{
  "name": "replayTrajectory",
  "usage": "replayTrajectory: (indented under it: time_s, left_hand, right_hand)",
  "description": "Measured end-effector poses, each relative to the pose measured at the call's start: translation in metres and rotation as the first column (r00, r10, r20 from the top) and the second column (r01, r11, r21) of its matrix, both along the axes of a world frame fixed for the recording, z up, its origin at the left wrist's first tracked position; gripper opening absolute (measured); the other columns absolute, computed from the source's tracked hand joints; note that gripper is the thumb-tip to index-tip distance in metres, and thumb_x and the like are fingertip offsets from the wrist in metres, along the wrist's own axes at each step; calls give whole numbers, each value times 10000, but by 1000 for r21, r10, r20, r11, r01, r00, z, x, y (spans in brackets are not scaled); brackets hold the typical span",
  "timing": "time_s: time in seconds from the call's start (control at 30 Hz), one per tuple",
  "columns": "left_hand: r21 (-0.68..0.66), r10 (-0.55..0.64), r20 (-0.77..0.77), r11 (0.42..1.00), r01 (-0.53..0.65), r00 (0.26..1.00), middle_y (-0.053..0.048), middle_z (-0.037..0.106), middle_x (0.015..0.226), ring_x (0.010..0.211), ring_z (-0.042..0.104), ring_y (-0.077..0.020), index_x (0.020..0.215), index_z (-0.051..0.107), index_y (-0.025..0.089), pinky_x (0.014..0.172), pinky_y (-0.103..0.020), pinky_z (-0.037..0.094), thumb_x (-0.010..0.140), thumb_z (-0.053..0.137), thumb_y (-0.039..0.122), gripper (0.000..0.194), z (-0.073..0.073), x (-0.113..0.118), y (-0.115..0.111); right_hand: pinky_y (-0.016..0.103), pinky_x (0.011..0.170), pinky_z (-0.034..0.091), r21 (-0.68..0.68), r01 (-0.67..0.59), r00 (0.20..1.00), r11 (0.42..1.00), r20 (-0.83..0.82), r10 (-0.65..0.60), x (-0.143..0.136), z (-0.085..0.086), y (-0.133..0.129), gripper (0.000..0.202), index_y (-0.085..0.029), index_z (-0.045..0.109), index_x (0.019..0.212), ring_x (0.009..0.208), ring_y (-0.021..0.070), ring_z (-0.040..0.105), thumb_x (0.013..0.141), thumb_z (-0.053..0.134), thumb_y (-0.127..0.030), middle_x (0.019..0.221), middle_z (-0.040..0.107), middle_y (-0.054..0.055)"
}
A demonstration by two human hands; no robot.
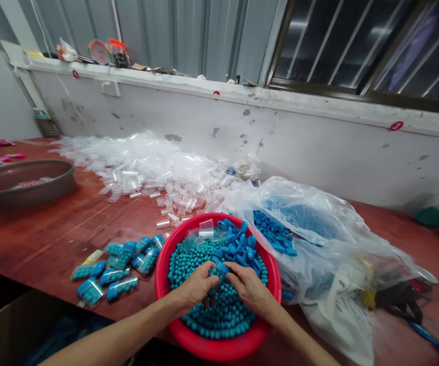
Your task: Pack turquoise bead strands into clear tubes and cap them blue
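A red basin (162, 274) holds many teal beads (219, 325), a heap of blue plastic caps (238, 244) and a few clear sleeves (206, 230). Over its middle, my left hand (198, 287) grips a clear sleeve filled with teal beads, partly hidden by the fingers. My right hand (248, 287) pinches a blue cap (220, 266) at the top of that sleeve, and the two hands nearly touch. Left of the basin lie several bead-filled packs with blue caps (122, 287) on the red table (52, 239).
A large pile of clear sleeves (147, 157) runs along the wall. Right of the basin, a clear plastic bag (311, 213) spills blue caps. A grey basin (25, 195) stands at the left. White cloth and a blue rod lie at the right.
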State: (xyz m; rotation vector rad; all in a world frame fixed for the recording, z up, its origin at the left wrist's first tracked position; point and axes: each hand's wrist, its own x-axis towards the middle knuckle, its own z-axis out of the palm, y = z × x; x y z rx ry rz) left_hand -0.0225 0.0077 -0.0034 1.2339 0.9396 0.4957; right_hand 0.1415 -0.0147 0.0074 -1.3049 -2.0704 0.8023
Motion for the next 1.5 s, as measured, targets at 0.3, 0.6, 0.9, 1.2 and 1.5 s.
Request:
replayTrajectory:
  time_s: [0.3,0.6,0.9,1.2,1.5]
  left_hand:
    - [26,-5,44,1000,4,999,65,499,610,365,454,-44,1025,377,177,321,-139,293,717,442,283,332,-3,2,-2]
    - [97,26,93,995,-35,995,56,503,643,366,454,-44,1125,342,169,308,-144,290,724,461,302,439,2,2,-6]
    - [-23,29,126,999,-26,992,50,520,608,356,466,-59,1183,310,160,301,-146,272,708,500,377,556,8,-1,-9]
    - [-55,30,211,998,-19,977,32,551,620,352,467,-55,1177,316,142,296,-137,270,665,554,481,658,7,-1,-11]
    - [-73,158,121,986,-150,980,99,434,430,271,327,-36,1101,395,158,272,-132,216,673,542,446,536,9,-1,-11]
  right_hand:
    - [295,787,465,-18,197,975,980,-106,-197,-12,5,-7,308,-197,592,1068,842,182,610,846,380,-215,910,661,38]
    - [306,862,434,153,255,964,955,-120,-238,-8,-1,-10,334,-167,546,1132,954,184,571,823,425,-198,1032,625,70]
    - [284,828,450,267,147,989,952,-39,-142,-5,-6,-16,307,-195,560,1080,949,162,551,846,368,-142,1000,594,77]
    - [288,815,471,304,196,980,932,-101,-173,-4,-14,-15,274,-178,583,1040,908,166,594,843,396,-145,980,644,64]
    - [377,755,464,449,-98,977,888,215,-1,-7,-7,-20,357,-190,528,1127,905,216,572,836,354,-78,1028,623,89]
